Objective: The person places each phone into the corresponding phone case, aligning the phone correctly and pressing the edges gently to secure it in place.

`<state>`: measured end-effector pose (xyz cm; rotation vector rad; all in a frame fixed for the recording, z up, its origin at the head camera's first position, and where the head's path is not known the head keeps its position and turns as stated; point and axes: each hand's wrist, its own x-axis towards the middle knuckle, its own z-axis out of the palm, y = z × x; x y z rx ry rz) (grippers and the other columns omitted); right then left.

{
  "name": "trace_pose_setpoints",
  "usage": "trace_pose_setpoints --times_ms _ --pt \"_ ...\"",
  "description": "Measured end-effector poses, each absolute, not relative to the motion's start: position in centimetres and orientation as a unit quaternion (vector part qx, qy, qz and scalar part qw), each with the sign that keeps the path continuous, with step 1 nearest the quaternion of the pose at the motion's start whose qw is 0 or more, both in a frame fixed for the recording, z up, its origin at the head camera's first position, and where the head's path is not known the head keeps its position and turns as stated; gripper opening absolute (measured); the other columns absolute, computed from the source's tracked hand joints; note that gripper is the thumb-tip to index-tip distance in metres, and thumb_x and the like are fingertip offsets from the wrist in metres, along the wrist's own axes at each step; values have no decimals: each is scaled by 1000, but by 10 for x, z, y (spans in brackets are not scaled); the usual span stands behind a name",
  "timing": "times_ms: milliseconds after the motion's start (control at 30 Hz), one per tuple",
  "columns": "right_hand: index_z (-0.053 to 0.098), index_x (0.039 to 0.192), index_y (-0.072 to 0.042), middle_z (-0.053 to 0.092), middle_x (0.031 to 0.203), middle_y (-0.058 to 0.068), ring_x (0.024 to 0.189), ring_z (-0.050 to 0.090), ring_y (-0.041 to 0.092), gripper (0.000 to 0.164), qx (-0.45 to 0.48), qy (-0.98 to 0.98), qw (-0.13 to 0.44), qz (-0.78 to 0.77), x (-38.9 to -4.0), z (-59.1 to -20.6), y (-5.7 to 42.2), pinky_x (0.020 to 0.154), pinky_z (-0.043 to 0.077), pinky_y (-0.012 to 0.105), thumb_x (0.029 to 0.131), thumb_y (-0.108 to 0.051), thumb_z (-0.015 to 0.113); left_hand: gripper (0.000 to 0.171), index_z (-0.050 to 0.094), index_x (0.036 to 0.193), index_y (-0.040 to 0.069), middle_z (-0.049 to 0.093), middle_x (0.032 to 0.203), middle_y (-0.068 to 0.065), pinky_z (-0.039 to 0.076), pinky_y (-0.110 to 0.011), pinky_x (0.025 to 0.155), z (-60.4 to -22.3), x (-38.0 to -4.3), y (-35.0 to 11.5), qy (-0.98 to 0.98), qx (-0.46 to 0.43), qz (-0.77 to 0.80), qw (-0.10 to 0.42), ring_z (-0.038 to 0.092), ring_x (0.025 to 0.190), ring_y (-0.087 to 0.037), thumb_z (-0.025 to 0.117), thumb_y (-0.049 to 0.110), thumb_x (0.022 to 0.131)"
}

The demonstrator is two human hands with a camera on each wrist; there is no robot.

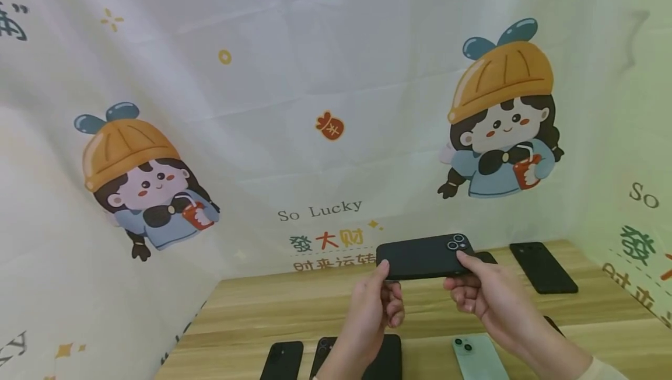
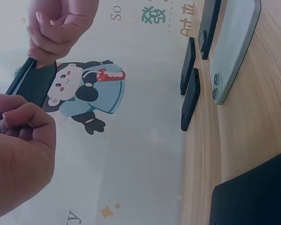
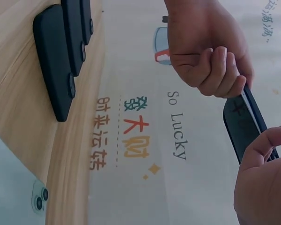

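Both hands hold up a black smartphone lengthwise above the table, its back with two ringed camera lenses facing the head camera. My left hand pinches the phone's left end, thumb on the back and fingers curled beneath. At the other end my right hand grips it the same way, thumb just below the lenses. Each wrist view shows the phone edge-on between the hands, with its dark glossy screen partly visible. Below the right hand lies a mint-green phone, camera side up.
Several black phones lie on the wooden table: one at the back right, one at the front left, others partly hidden behind the arms and the held phone. A printed cloth hangs behind and along the sides.
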<state>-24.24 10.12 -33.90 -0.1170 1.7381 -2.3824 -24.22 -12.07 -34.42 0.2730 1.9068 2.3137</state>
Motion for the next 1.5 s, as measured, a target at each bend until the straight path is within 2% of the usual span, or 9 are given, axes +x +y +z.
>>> trace_pose_setpoints --times_ms 100,200,367,533,767,967,1133,1333,1500 --pt "61 121 0 73 78 -3 62 57 7 41 -57 601 97 -792 -241 -338 101 60 48 21 117 -35 42 53 55 70 12 35 55 8 34 -19 49 -345 -244 -123 618 93 778 55 32 49 -6 47 40 113" --pt "71 100 -6 71 75 -3 59 57 8 46 -74 620 99 -775 -240 -337 102 56 49 22 116 -39 43 52 53 69 12 31 55 8 32 -18 49 -346 -244 -126 609 103 785 52 28 49 -6 45 37 114" --pt "71 84 -12 61 66 -6 51 49 7 56 -77 652 105 -747 -237 -335 105 48 42 20 115 -47 41 52 51 69 12 28 55 8 30 -18 48 -346 -243 -128 609 116 783 50 27 48 -6 44 35 115" --pt "65 85 -11 54 65 -6 48 41 7 55 -81 661 107 -738 -235 -335 106 46 35 19 114 -51 41 51 51 69 11 28 54 8 29 -18 48 -346 -242 -128 606 113 786 47 27 47 -6 44 33 115" --pt "64 85 -12 53 65 -7 47 39 5 51 -105 625 109 -766 -236 -340 106 47 33 18 115 -46 42 50 51 69 12 28 54 9 29 -18 49 -346 -241 -128 589 126 797 53 27 46 -5 44 32 115" --pt "66 78 -14 47 59 -8 43 28 8 51 -134 543 107 -822 -236 -350 102 49 14 29 117 -38 42 51 52 69 16 28 51 10 28 -18 49 -348 -240 -128 547 159 818 73 31 43 -3 39 29 116" --pt "70 76 -15 49 57 -9 46 15 18 52 -173 506 98 -840 -237 -353 100 52 6 36 117 -34 43 50 51 68 17 30 50 12 27 -19 50 -346 -239 -128 531 165 827 77 33 42 -1 39 31 115" --pt "69 77 -16 49 57 -9 48 11 23 52 -198 504 101 -835 -235 -352 102 52 5 37 117 -33 41 51 52 68 17 31 50 12 27 -20 51 -345 -236 -129 528 172 827 86 34 42 -2 39 32 115" --pt "67 75 -17 45 57 -9 49 11 25 54 -204 511 96 -829 -233 -351 104 52 7 38 118 -35 39 50 57 68 19 34 53 11 30 -22 53 -347 -232 -134 525 230 812 108 37 45 -4 43 33 114"
